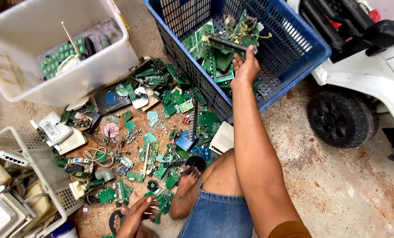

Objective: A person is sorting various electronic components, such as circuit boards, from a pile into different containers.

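Sorting circuit boards on the floor.
Right hand (pixel 245 68) grips a dark board (pixel 225 43) over the blue crate (pixel 294 53); left hand (pixel 137 213) closes on a green board (pixel 161 206) by the foot (pixel 186 185), amid scattered boards (pixel 161 132).

A blue slatted plastic crate (pixel 294 48) sits at the upper centre of the frame, green circuit boards (pixel 214 48) in it; the right hand (pixel 245 68) reaches into it, touching a long dark board (pixel 225 43); a white plastic tub (pixel 69 83) stands at upper left; loose green board scraps (pixel 161 132) litter the floor between; a white lattice basket (pixel 33 158) lies lower left; the left hand (pixel 137 213) rests at the bottom centre on scraps; a white toy car (pixel 364 70) stands at upper right.
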